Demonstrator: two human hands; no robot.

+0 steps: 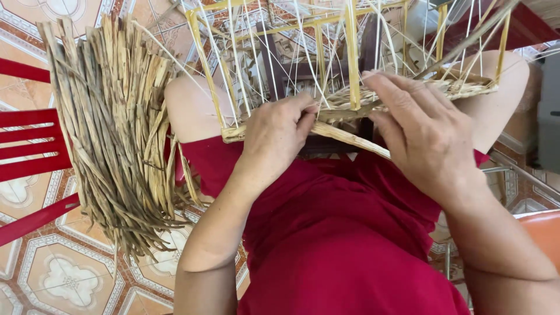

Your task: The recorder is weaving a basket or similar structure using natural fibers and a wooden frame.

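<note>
The left hand (277,137) is curled, its thumb and fingers pressed together in a pinch on a flat dried straw strand (350,139), gripping it at the near bottom edge of a yellow frame (352,55) that rests across the person's knees. The strand runs from that pinch down and to the right, passing under the right hand (423,131) and ending just above the red garment (338,233) that covers the lap. The right hand lies over the woven strip (461,88) along the frame's bottom edge, its fingers held close together and slightly bent, the fingertips pressing on the weave near the middle upright of the frame; whether the thumb grips anything underneath cannot be told. Thin pale strings (303,41) run upward through the frame, crossing between its yellow bars. Below the frame, between the knees, a dark wooden stool (280,76) shows through the strings. To the left of the left knee, a thick bundle of dried straw (116,122) hangs over a red plastic chair (32,151), its ends drooping toward the patterned tile floor (64,274). At the far right edge a grey box (549,111) stands on the floor, and an orange seat (542,230) shows beside the right forearm.
</note>
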